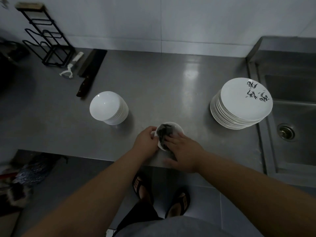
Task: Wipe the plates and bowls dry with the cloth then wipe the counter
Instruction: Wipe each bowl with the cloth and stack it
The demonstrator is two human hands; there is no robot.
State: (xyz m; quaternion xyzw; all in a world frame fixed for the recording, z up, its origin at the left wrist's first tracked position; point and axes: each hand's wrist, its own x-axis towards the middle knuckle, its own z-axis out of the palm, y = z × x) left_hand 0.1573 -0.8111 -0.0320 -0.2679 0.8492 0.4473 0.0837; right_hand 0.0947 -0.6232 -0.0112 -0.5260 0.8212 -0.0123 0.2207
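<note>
Left hand (145, 139) grips small white bowl (177, 130) at counter (162, 79) edge; right hand (181, 147) presses grey cloth (163, 134) inside with straight fingers: hard wiping could tip it floorward.

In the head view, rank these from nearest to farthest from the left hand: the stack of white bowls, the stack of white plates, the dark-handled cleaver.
From the left hand:
1. Stack of white bowls, up-left, nearest.
2. Dark-handled cleaver, far left back.
3. Stack of white plates, right, beside the sink.

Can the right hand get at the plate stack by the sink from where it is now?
Probably yes. The counter between the right hand and the plate stack shows nothing in the way, but that hand is pressing the cloth into the bowl.
</note>
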